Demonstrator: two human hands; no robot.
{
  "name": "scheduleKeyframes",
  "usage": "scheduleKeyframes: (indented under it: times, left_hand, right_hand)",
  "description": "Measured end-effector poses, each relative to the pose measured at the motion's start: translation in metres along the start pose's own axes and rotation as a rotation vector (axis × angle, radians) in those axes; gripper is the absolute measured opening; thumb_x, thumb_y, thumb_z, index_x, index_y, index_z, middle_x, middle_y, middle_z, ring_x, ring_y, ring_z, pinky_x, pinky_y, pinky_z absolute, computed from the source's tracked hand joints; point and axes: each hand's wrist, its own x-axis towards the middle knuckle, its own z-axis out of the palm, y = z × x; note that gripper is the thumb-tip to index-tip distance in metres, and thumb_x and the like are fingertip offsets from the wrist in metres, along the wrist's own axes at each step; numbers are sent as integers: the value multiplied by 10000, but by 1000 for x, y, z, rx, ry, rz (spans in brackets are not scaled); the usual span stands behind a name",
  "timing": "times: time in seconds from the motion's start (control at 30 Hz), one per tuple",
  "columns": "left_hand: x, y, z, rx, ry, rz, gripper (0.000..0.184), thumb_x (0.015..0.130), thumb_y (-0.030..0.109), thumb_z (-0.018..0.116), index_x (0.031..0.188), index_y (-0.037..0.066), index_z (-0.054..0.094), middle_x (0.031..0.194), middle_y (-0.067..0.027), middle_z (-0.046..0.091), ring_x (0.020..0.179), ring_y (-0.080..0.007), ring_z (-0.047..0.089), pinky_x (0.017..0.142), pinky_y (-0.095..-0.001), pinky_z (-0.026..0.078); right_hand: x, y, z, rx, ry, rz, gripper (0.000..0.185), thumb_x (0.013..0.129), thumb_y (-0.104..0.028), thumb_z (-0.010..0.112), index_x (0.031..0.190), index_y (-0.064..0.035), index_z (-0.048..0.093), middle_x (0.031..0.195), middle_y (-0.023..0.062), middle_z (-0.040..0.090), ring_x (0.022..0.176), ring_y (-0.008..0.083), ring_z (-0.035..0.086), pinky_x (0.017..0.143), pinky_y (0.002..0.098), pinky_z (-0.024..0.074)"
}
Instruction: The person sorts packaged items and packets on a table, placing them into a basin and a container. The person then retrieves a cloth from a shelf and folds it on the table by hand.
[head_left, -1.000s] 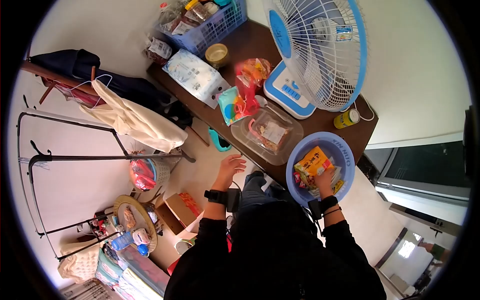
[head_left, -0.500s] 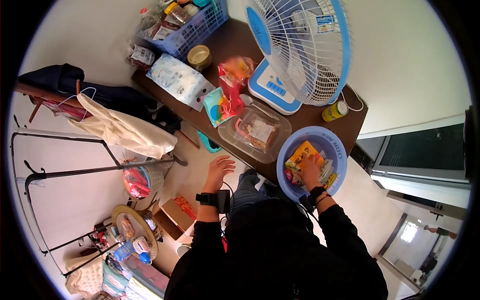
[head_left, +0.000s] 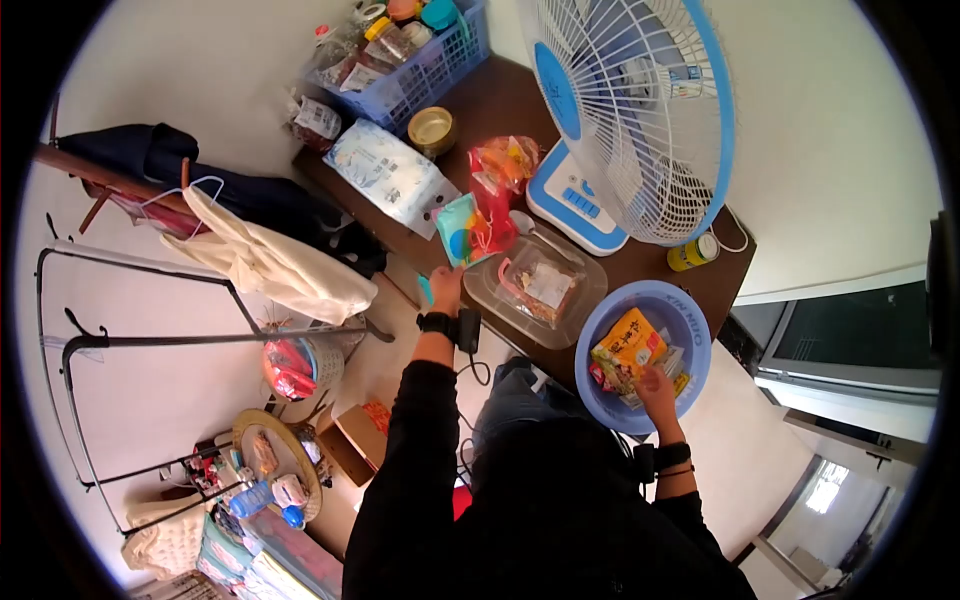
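My left hand (head_left: 446, 286) is at the table's near edge, its fingertips closed at the lower corner of a teal, multicoloured packet (head_left: 463, 228). The packet lies flat beside a red plastic bag (head_left: 492, 190). My right hand (head_left: 656, 390) is over the near right part of a blue plastic basin (head_left: 592, 398), fingers curled; what they hold, if anything, is hidden. In the basin lie an orange food packet (head_left: 630, 340) and several smaller packets. Between my hands sits a clear plastic container (head_left: 580, 318) with a labelled food pack (head_left: 545, 285) on it.
A blue-and-white fan (head_left: 580, 200) stands at the back of the table, with a yellow can (head_left: 692, 253) to its right. Farther left are a tissue pack (head_left: 385, 170), a round tin (head_left: 432, 131) and a blue basket (head_left: 430, 85) of jars. Clothes hang from a rack (head_left: 150, 340).
My left hand has moved forward to the multicoloured packet, its fingers now drawn together. My right hand has drawn back from the orange packet toward the basin's near side. The view has shifted slightly.
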Motion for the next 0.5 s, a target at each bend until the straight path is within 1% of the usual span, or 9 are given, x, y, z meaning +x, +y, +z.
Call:
scheduleKeyframes:
  times: [0.1, 0.17, 0.23, 0.3, 0.33, 0.4, 0.43, 0.47, 0.5]
  left_hand:
    - [58, -35, 22, 3, 55, -51, 268, 651, 211, 581, 669, -50, 523, 606, -154, 522, 530, -224, 492, 474, -353, 357]
    - [77, -35, 16, 49, -206, -118, 260, 667, 232, 549, 702, -26, 543, 615, -141, 535, 547, -241, 512, 481, -360, 361]
    - [76, -27, 13, 1028, -154, 582, 224, 689, 220, 510, 711, 4, 561, 624, -112, 552, 539, -264, 514, 478, -357, 368]
    - [81, -18, 8, 1130, -271, 575, 176, 696, 182, 484, 715, 32, 575, 630, -96, 556, 533, -222, 519, 491, -325, 390]
    - [88, -24, 3, 1125, -309, 603, 176, 696, 182, 484, 715, 32, 575, 630, -96, 556, 533, -222, 519, 491, -325, 390]
    - [94, -38, 5, -117, -110, 111, 136, 705, 135, 518, 702, 11, 573, 637, -77, 563, 572, -126, 495, 544, -281, 410]
    - [53, 20, -12, 45, -37, 304, 112, 708, 101, 527, 695, -6, 560, 621, -62, 549, 563, -126, 479, 542, -275, 407]
    - [66, 0, -19, -91, -35, 373, 97, 716, 86, 514, 681, 1, 543, 604, -77, 532, 558, -135, 466, 536, -275, 399]
    - [47, 20, -38, 144, 22, 619, 108, 730, 85, 495, 666, 1, 515, 591, -99, 512, 551, -145, 448, 520, -286, 386]
  right_hand:
    - [-7, 0, -3, 35, 17, 9, 297, 654, -58, 583, 939, -19, 508, 727, 44, 538, 668, 123, 521, 596, 225, 428]
    - [-10, 9, -4, 74, 58, -19, 292, 655, -57, 583, 935, -24, 508, 718, 42, 536, 659, 119, 519, 590, 223, 428]
    - [-11, 13, -4, 118, 99, -44, 287, 655, -55, 583, 931, -29, 508, 708, 41, 533, 649, 115, 518, 584, 221, 428]
    - [-14, 15, -11, 72, 59, -1, 275, 655, -57, 587, 920, -40, 513, 690, 35, 527, 627, 107, 513, 572, 218, 427]
    - [-16, 16, -12, 67, 84, -6, 271, 662, -59, 584, 924, -49, 514, 687, 35, 526, 621, 105, 511, 565, 216, 428]
    - [-19, 10, -19, 77, 117, -17, 270, 673, -64, 574, 936, -48, 513, 681, 36, 526, 620, 108, 510, 563, 218, 426]
    - [-20, 11, -22, 77, 133, 13, 276, 672, -65, 577, 937, -34, 508, 683, 40, 527, 621, 113, 513, 572, 220, 429]
    - [-23, 9, -27, 129, 137, 34, 286, 673, -68, 578, 945, -21, 501, 688, 48, 534, 624, 119, 519, 579, 226, 434]
    - [-24, 16, -29, 95, 178, 4, 293, 679, -76, 579, 953, -16, 496, 705, 60, 549, 639, 128, 535, 586, 233, 440]
